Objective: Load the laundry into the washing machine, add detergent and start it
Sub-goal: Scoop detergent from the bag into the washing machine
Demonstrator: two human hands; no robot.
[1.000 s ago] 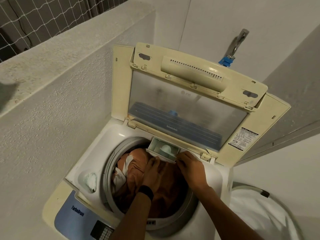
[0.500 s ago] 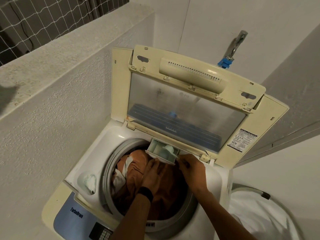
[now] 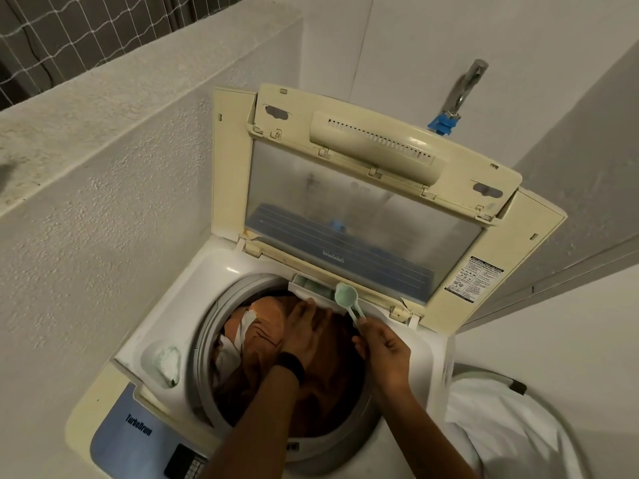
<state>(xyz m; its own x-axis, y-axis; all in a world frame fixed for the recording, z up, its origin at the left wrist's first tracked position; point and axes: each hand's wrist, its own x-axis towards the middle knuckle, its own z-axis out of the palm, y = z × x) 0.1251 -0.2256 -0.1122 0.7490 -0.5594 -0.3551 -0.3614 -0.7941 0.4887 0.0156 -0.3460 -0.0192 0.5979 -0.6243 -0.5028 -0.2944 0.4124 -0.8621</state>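
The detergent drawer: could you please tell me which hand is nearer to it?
Left. The left hand touches the front of the detergent drawer; the right hand is lower right of it, pinching the green scoop.
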